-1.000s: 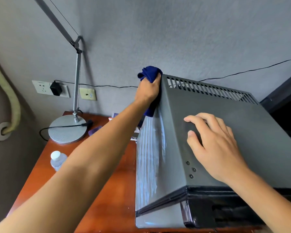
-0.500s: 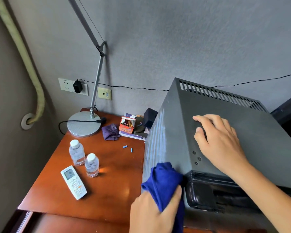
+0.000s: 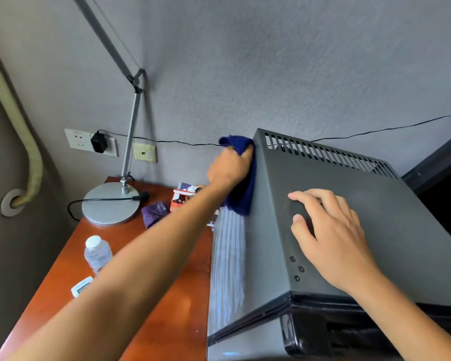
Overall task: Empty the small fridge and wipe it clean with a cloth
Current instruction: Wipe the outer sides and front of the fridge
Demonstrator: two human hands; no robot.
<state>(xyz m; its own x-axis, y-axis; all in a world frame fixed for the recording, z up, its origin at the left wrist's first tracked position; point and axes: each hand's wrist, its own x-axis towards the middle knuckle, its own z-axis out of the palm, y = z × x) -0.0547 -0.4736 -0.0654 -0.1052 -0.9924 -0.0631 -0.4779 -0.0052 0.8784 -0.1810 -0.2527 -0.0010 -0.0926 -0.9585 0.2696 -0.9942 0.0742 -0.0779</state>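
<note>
The left hand [image 3: 229,168] gripped a bunched dark blue cloth [image 3: 241,188], with the fingers curled over the top of it, and pressed it against the left side wall of the small grey metal fridge [image 3: 349,204], high up near the back corner. The arm was stretched far forward, I think because the stroke had to reach the rear end of that wall. The right hand [image 3: 331,235] lay on the top panel with the fingers spread and only slightly bent, holding nothing; most likely it steadied the fridge so that the wiping pressure did not push it sideways. The fridge stood at the right end of the reddish-brown wooden desk [image 3: 167,295], with its ventilation slots toward the grey wall. Below the cloth, pale wet streaks ran down the side wall, which suggests that this face was already wiped at least once. A clear plastic water bottle with a white cap [image 3: 97,252], a white remote control [image 3: 81,286] and a silver desk lamp with a round base [image 3: 111,204] stood to the left, well apart from the fridge. Half a second earlier the cloth was low, at the front corner of the same wall near the door; now it was at the upper rear corner, while the right hand kept nearly the same place on the top.
</note>
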